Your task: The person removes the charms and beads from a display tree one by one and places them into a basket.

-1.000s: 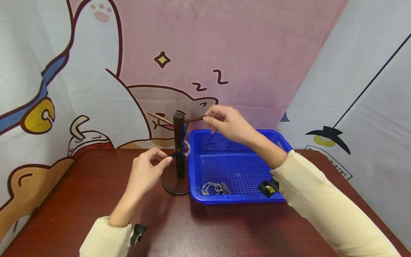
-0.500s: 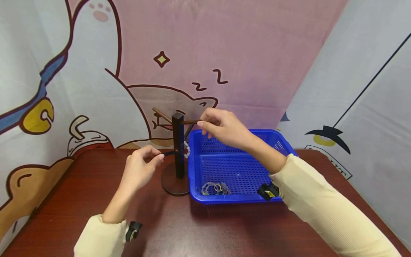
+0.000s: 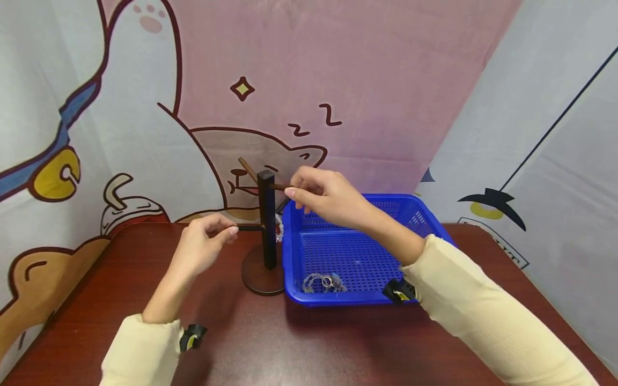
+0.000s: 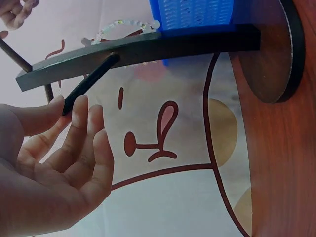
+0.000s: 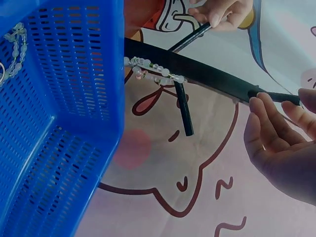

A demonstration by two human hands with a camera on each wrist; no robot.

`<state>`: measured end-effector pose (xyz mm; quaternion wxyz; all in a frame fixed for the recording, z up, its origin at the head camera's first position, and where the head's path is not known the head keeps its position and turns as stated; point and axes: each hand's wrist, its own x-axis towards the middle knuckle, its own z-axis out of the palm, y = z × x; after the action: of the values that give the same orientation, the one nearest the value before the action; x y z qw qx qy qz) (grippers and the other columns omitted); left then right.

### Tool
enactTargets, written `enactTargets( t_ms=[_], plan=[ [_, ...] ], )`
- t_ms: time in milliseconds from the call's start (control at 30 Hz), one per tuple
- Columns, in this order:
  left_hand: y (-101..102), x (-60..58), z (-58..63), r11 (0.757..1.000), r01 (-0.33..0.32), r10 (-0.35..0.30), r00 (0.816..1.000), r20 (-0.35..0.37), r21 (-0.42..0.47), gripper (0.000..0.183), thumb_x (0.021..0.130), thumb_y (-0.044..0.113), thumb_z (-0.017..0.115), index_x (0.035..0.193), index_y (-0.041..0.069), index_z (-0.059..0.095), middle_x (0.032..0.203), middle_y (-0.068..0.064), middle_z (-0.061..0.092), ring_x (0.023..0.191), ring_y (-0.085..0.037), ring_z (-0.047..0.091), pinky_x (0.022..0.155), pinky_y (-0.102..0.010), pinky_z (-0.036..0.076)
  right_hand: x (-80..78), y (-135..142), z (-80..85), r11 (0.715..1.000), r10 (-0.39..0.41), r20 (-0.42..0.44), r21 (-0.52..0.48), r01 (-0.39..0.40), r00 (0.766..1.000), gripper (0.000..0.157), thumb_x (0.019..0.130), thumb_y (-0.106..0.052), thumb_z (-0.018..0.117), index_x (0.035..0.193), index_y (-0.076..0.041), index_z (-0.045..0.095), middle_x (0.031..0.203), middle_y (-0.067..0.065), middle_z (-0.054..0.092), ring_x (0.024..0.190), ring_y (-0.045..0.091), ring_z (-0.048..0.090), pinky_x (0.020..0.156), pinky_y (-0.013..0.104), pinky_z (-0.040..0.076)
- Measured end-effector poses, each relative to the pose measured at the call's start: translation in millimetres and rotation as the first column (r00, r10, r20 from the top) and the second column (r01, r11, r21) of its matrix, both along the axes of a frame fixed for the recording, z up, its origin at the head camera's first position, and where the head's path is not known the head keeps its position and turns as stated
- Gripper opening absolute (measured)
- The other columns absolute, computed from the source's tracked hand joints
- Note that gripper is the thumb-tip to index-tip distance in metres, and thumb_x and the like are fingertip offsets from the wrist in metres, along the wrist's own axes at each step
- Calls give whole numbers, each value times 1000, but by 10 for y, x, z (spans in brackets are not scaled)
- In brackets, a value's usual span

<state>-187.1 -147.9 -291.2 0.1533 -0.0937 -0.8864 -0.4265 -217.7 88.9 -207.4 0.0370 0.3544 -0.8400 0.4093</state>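
A dark wooden jewelry stand [image 3: 267, 225] with a round base [image 3: 253, 279] stands upright on the table. At its lower left peg [image 3: 250, 227], my left hand [image 3: 200, 244] pinches the end between thumb and fingertips. My right hand [image 3: 328, 195] holds the upper right peg [image 3: 279, 186] by its outer end. A clear beaded bracelet [image 5: 153, 66] hangs on another lower peg [image 5: 185, 111], beside the post. An upper peg [image 3: 248, 169] points away to the back left, with neither hand on it.
A blue plastic basket [image 3: 357, 298] stands right of the stand, close to its base. Inside lie a beaded bracelet [image 3: 314, 279] and a ring [image 3: 327, 282] near the front left corner. A printed cloth [image 3: 386, 80] hangs behind the brown table [image 3: 270, 343].
The stand's pegs have turned about the post. My left hand has moved left with the lower peg, while my right hand has come left and slightly down with the upper one.
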Motion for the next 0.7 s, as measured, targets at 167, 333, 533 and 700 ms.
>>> enactTargets(
  t_ms=[167, 333, 533, 700],
  plan=[
    [-40, -37, -1, 1000, -1, 1, 1000, 9, -4, 9, 87, 9, 62, 88, 1, 66, 73, -10, 65, 67, -17, 59, 62, -31, 42, 23, -47, 3, 999, 37, -1, -3, -37, 999, 10, 91, -14, 57, 85, -6, 58, 69, 1, 61, 61, 16, 57, 58, 30, 47],
    [-77, -71, 1, 1000, 8, -10, 997, 75, 28, 14, 90, 11, 59, 96, 0, 65, 78, -12, 66, 69, -16, 60, 60, -30, 44, 50, -102, 9, 998, 58, -9, -2, -58, 998, 10, 91, -15, 57, 83, -8, 58, 72, 2, 62, 62, 18, 58, 58, 30, 47],
    [-109, -119, 12, 999, 5, -10, 991, 132, 40, 17, 92, 12, 56, 100, 0, 63, 79, -14, 66, 69, -17, 61, 61, -30, 46, 70, -160, 8, 996, 85, -26, -16, -86, 996, 10, 90, -14, 58, 82, -8, 57, 70, 4, 61, 59, 14, 56, 56, 29, 46],
    [-116, -166, 35, 1000, 15, -16, 988, 155, 3, 17, 93, 13, 55, 101, 0, 63, 79, -12, 66, 71, -19, 60, 62, -31, 48, 73, -192, 2, 996, 90, -40, -15, -90, 995, 11, 90, -15, 58, 81, -9, 57, 69, 4, 60, 60, 17, 57, 56, 28, 47]
  ],
)
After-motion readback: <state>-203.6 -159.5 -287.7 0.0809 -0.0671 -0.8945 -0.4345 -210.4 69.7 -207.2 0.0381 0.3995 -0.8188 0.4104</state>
